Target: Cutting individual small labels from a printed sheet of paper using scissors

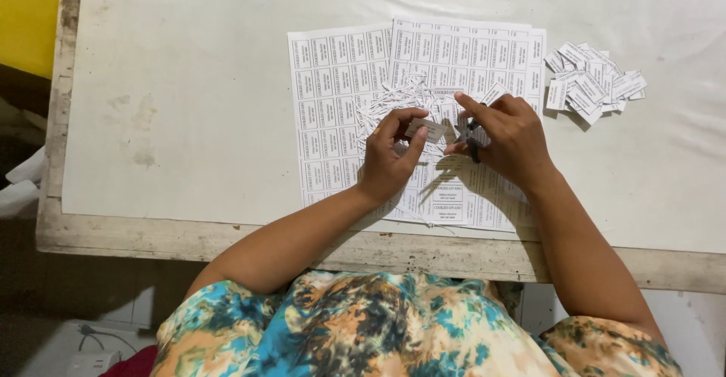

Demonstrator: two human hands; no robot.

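Dress: a floral dress (378, 324) in blue, orange and cream fills the near edge, both bare forearms reaching out from it.
Surface: a pale surface (189, 82) with a worn wooden front rim, a faint stain toward its left.
Left hand: the left hand (392, 154) is curled, thumb and fingertips pinched on a small cut label (425, 129), held just above the sheets.
Right hand: the right hand (507, 136) is closed around dark scissors (472, 139), mostly hidden in the grip, right beside the label.
Sheets: two printed label sheets (333, 97) lie overlapping under both hands, covered in rows of small boxed labels.
Scraps: thin paper trimmings (397, 97) lie heaped on the sheets just beyond the fingers.
Pile: a loose pile of cut labels (594, 82) sits on the surface right of the sheets, far side.
Left edge: something yellow (26, 18) shows beyond the surface.
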